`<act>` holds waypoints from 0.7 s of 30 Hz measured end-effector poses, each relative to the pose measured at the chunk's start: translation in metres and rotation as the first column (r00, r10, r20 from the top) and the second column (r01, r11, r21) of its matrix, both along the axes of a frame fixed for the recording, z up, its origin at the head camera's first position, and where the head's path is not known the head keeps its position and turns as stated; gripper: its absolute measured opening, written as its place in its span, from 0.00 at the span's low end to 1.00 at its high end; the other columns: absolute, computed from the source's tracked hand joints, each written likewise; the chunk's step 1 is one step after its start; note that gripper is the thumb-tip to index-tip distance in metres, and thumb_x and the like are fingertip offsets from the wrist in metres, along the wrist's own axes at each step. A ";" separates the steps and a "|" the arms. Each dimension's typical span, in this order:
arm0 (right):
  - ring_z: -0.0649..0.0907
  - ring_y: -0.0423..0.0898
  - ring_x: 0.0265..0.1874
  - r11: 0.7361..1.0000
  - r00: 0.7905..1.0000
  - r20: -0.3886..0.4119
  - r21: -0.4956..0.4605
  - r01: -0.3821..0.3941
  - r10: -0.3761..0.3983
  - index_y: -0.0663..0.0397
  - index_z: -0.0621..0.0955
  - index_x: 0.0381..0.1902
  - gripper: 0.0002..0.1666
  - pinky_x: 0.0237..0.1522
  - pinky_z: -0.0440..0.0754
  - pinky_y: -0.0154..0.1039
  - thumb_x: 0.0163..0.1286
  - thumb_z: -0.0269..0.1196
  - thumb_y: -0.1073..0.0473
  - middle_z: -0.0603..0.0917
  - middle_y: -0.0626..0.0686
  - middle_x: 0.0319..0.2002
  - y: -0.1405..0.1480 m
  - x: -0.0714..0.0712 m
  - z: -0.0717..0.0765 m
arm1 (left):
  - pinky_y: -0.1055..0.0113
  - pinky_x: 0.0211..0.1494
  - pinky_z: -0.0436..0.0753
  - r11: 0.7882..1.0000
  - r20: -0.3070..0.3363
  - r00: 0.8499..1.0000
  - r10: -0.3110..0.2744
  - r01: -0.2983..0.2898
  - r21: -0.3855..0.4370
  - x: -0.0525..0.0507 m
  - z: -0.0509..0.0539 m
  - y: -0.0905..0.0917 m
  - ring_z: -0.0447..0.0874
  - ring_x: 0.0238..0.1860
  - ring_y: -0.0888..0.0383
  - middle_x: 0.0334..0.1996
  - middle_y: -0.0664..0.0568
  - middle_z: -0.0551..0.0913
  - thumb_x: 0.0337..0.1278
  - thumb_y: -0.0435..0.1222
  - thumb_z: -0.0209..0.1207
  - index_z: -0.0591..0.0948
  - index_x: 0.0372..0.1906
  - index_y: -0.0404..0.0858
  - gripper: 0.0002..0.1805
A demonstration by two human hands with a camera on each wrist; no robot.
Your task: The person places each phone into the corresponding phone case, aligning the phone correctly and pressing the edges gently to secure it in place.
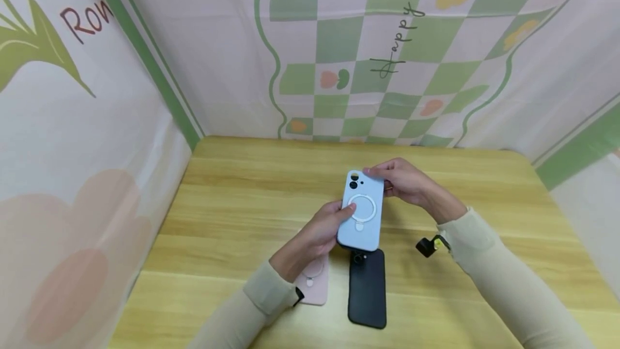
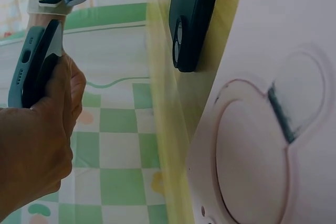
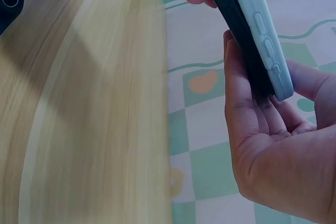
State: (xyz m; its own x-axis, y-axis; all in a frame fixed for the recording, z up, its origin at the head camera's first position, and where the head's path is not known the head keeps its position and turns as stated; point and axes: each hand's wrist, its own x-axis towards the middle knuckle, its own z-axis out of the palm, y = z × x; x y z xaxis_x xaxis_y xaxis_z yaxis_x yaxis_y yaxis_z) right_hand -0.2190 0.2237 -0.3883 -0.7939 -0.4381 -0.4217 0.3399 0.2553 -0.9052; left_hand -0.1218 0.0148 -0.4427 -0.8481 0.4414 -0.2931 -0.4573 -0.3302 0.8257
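Observation:
Above the table, both hands hold a light blue phone case (image 1: pixel 368 233) with a white ring on its back, and a dark phone (image 3: pixel 236 24) lies against its inner side. A slim gap shows between the two in the right wrist view. My left hand (image 1: pixel 322 228) grips the lower left side, thumb on the ring. At the upper right corner, my right hand (image 1: pixel 407 182) pinches the case and phone, thumb on the back and fingers behind. Port cutouts mark the case's lower end (image 2: pixel 26 61) in the left wrist view.
A black phone (image 1: pixel 367 295) lies on the wooden table (image 1: pixel 232 187) just below the held case. Left of it is a pink phone case (image 1: pixel 317 292) with a ring, partly hidden by the left wrist. Patterned cloth walls (image 1: pixel 232 79) stand behind and beside the table.

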 end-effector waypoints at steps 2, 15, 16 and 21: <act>0.91 0.45 0.35 1.000 1.000 0.003 -0.009 0.001 -0.001 0.56 0.91 0.44 0.14 0.41 0.92 0.38 0.83 0.60 0.58 0.93 0.53 0.37 0.000 0.000 0.000 | 0.53 0.69 0.83 1.000 0.001 1.000 -0.008 0.008 0.005 0.000 0.000 -0.001 0.82 0.65 0.45 0.63 0.36 0.82 0.86 0.36 0.46 0.69 0.75 0.25 0.25; 0.92 0.46 0.38 0.999 1.000 -0.002 -0.045 -0.015 0.015 0.57 0.91 0.47 0.12 0.44 0.92 0.40 0.82 0.60 0.62 0.93 0.53 0.40 0.004 0.003 0.000 | 0.51 0.69 0.83 0.998 -0.008 0.999 -0.051 0.052 0.026 0.001 -0.002 -0.004 0.81 0.67 0.44 0.65 0.37 0.81 0.86 0.34 0.47 0.68 0.76 0.28 0.24; 0.92 0.46 0.38 0.999 1.000 -0.004 -0.048 -0.014 0.014 0.57 0.91 0.47 0.12 0.44 0.92 0.40 0.82 0.60 0.63 0.93 0.53 0.40 0.004 0.004 0.001 | 0.52 0.68 0.83 0.998 -0.007 0.999 -0.051 0.051 0.025 0.001 -0.002 -0.004 0.81 0.67 0.44 0.64 0.37 0.82 0.85 0.33 0.47 0.68 0.76 0.28 0.24; 0.92 0.45 0.37 0.999 0.999 -0.032 -0.053 0.001 -0.003 0.54 0.91 0.44 0.12 0.42 0.92 0.39 0.82 0.60 0.63 0.93 0.52 0.39 0.003 0.006 0.001 | 0.53 0.67 0.84 0.999 -0.008 0.999 -0.044 0.044 0.015 0.002 -0.001 -0.005 0.82 0.66 0.44 0.63 0.38 0.83 0.85 0.33 0.48 0.68 0.76 0.29 0.24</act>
State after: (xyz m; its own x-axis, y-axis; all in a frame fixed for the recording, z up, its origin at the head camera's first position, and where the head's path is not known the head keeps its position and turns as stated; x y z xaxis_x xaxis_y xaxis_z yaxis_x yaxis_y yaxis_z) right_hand -0.2131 0.2264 -0.3872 -0.8076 -0.4574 -0.3722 0.3109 0.2060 -0.9279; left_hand -0.1198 0.0100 -0.4438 -0.8299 0.4829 -0.2795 -0.4652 -0.3223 0.8245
